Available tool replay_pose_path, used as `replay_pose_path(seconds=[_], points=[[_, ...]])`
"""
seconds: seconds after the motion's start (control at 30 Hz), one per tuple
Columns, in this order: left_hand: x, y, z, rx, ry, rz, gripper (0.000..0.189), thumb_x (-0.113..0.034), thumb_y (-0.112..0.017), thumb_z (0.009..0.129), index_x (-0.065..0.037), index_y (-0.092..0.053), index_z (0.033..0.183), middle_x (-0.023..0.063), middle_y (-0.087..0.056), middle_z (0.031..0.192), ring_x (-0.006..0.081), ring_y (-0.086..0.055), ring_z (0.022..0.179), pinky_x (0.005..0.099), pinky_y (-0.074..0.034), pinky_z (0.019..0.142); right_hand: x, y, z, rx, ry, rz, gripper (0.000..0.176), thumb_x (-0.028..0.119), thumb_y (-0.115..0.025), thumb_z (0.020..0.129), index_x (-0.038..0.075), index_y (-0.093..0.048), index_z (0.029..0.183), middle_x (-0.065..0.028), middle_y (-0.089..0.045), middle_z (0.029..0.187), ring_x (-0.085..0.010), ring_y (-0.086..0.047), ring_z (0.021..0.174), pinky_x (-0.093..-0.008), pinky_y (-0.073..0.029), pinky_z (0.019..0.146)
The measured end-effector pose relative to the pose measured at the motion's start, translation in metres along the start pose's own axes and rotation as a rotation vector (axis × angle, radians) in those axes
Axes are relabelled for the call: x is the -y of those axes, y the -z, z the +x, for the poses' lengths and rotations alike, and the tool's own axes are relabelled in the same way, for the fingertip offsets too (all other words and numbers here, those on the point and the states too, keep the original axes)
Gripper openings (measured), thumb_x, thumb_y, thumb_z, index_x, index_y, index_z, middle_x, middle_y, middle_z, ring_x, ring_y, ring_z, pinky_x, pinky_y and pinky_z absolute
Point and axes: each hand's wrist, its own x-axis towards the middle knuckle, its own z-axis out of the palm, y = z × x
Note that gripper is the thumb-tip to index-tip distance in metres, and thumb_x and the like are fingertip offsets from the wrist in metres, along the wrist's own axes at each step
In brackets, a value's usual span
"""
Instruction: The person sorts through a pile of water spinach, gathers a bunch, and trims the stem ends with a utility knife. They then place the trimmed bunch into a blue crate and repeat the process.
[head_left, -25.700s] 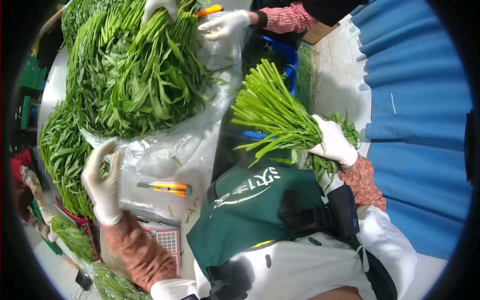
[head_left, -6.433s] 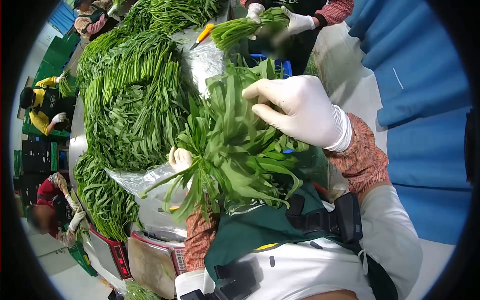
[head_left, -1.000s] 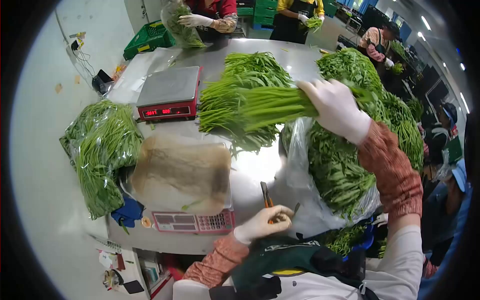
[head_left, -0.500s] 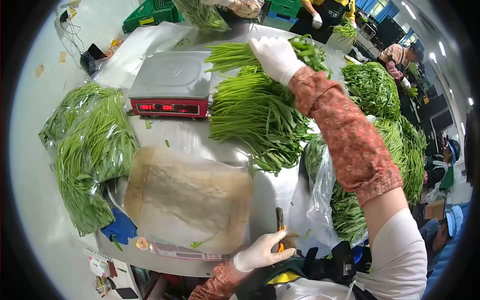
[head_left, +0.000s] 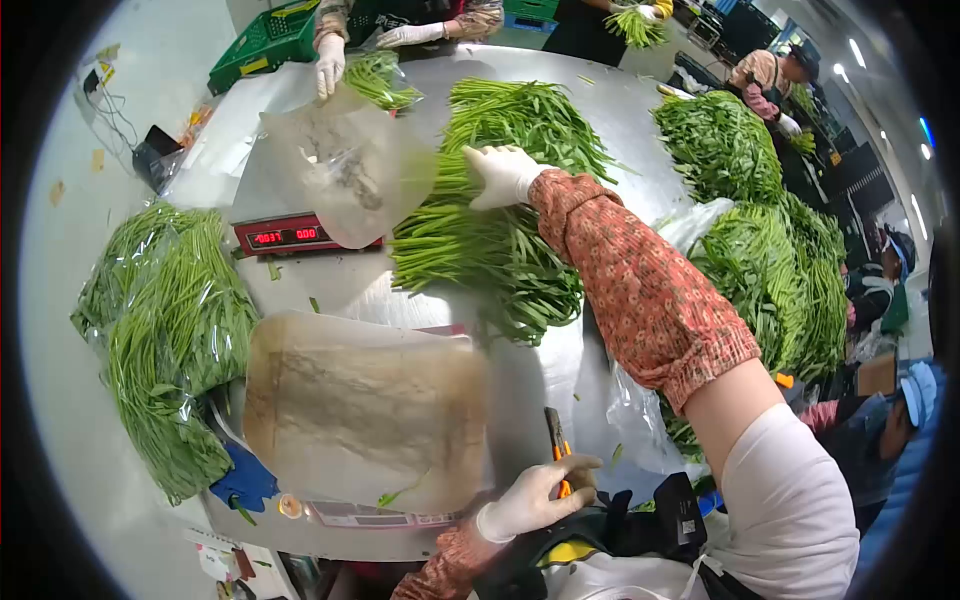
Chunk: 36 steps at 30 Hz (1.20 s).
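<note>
My right hand (head_left: 505, 178), in a white glove, rests at the cut-stem side of the leafy greens, fingers and thumb apart. Under and below it lies a pile of long-stemmed greens (head_left: 480, 250), partly blurred. Beyond my fingers is another bunch of greens (head_left: 525, 125), flat on the metal table (head_left: 430, 90). My gloved left hand (head_left: 535, 497), near the table's front edge, is closed around a dark cutting tool with orange parts (head_left: 556, 440), its tip pointing away from me. My fingers hide its exact kind.
A red scale (head_left: 285, 236) is partly covered by a translucent sheet (head_left: 350, 175), near a co-worker's gloved hand (head_left: 330, 65). A stained sheet (head_left: 365, 410) lies in front. Bagged greens (head_left: 170, 340) lie left; more greens (head_left: 720, 150) are heaped right.
The bunch my right hand held up now lies on the table at the far side, and the hand has moved nearer and left. A translucent sheet has come over the scale.
</note>
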Motion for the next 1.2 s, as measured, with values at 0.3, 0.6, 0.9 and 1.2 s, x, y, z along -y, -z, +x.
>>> replay_pose_path(seconds=[0.3,0.6,0.9,1.2], points=[[-0.019,-0.035,-0.005,-0.085,0.059,0.097,0.034,-0.007,-0.065,0.091,0.003,-0.057,0.122,0.0076,-0.069,0.096,0.0133,-0.064,0.091,0.0291,-0.051,0.085,0.033,-0.01,-0.162,-0.566,0.122,0.177,0.068,0.037,-0.073,0.073,0.005,-0.054,0.13,-0.0177,-0.054,0.133,-0.0326,-0.048,0.13,-0.0562,-0.027,0.114],[-0.006,-0.085,-0.011,-0.127,0.168,0.153,0.03,-0.004,-0.06,0.092,0.004,-0.059,0.12,0.0078,-0.069,0.098,0.0126,-0.063,0.092,0.0277,-0.05,0.087,0.055,-0.083,-0.412,-0.533,-0.075,0.334,0.053,0.028,-0.072,0.077,0.004,-0.059,0.123,-0.0161,-0.058,0.128,-0.0313,-0.051,0.126,-0.054,-0.03,0.113],[0.009,-0.125,0.001,-0.031,0.273,0.222,0.028,-0.003,-0.06,0.093,0.004,-0.059,0.12,0.0058,-0.068,0.097,0.0107,-0.063,0.089,0.025,-0.05,0.082,-0.018,-0.115,-0.581,-1.019,-0.873,0.642,0.042,0.017,-0.068,0.084,0.0,-0.061,0.121,-0.0173,-0.065,0.117,-0.0277,-0.063,0.109,-0.0356,-0.049,0.095],[0.012,-0.151,0.025,0.015,0.333,0.224,0.029,-0.004,-0.056,0.098,0.006,-0.055,0.125,0.0084,-0.067,0.1,0.0124,-0.063,0.092,0.0265,-0.051,0.086,-0.123,-0.199,-0.641,-1.43,-1.443,1.242,0.086,0.033,-0.079,0.079,-0.011,-0.039,0.14,-0.0296,-0.051,0.136,-0.0337,-0.052,0.126,-0.0378,-0.041,0.105]])
